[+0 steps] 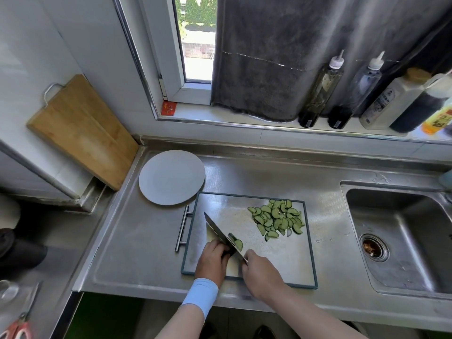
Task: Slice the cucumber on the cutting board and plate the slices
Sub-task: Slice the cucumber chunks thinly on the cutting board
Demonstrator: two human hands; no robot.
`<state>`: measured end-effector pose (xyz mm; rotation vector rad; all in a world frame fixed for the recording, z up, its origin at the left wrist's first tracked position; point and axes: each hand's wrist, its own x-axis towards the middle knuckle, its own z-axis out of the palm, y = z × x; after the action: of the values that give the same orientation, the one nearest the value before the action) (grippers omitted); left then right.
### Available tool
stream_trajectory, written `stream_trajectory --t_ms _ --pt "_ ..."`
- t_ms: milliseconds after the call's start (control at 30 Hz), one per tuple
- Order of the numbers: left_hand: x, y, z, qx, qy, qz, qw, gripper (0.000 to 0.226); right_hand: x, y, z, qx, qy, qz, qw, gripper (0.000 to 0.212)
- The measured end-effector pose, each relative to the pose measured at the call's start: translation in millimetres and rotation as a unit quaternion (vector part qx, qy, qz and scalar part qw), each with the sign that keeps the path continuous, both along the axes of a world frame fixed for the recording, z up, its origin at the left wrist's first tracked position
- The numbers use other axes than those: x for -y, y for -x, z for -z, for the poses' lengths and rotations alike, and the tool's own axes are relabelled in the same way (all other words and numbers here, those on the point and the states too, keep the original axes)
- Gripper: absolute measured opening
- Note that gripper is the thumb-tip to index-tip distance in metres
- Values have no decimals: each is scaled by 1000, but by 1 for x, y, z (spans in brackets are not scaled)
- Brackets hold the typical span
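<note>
1. The cutting board [281, 260] lies along the near edge of the counter [137, 241]. The sink [403, 228] is at the counter's right end, and the white plate [171, 177] sits just off the board's far left corner, with no slices on it
2. The left grip [212, 259] is curled over what looks like the last dark stub of the cucumber [228, 251], near the board's near left corner. The fingers hide most of it
3. The right grip [261, 272] is closed round the handle of the knife [216, 230]. The handle is hidden in the hand, and the blade runs away and leftward, tip toward the board's left edge
4. A few fresh half-moons [237, 243] lean at the blade's right side. The main pile of slices [278, 217] lies toward the board's far right corner, apart from both hands
5. Slicing seems almost finished, and plating is not yet begun
6. With so short a stub, the holding fingertips should tuck back behind the knuckles, and the flat of the blade should ride against the knuckles
7. Short, even strokes with the tip kept low should give slices that match the pile
8. Once the stub is too small to pin safely, it is better laid cut face down or left aside than chased with the blade
</note>
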<state>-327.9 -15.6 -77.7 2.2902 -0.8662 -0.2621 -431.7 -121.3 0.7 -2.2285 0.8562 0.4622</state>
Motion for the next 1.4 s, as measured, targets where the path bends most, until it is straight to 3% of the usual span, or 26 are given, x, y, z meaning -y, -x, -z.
stream_trajectory --t_ms 567,1033,1400 --pt "0 -1 -2 -23 -12 -27 999 6 -2 25 -8 1 38 -26 999 12" --pt "-8 0 2 9 0 7 1000 20 -7 -1 0 -13 11 4 1000 12" --pt "-6 -2 -4 -16 -14 0 1000 10 -15 10 -6 21 30 14 999 16"
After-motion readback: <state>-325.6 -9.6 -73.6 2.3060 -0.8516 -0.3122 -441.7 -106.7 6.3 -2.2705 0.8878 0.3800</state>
